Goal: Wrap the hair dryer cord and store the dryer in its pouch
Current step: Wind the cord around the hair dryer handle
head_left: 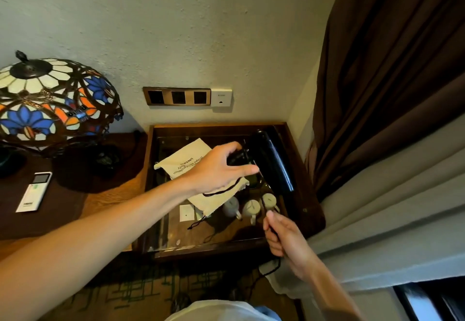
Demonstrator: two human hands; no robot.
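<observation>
A person's left hand (221, 167) grips the handle of a black hair dryer (270, 160), fingers closed around it, holding it above a glass-topped wooden display table (305, 210). The dryer's barrel runs from 11 o'clock down to 5 o'clock. At 5 o'clock from the dryer, the right hand (281, 236) is closed around the black cord (273, 268), which trails down toward the patterned carpet. A cream drawstring pouch (186, 157) with printed lettering lies flat on the glass, partly under the left hand, its opening toward 5 o'clock. Inside the table, under the glass, three pale cups (251, 207) sit in a row, at 6 o'clock from the dryer. At 9 o'clock stands a stained-glass lamp (50, 101), with a white remote (35, 191) beside it.
</observation>
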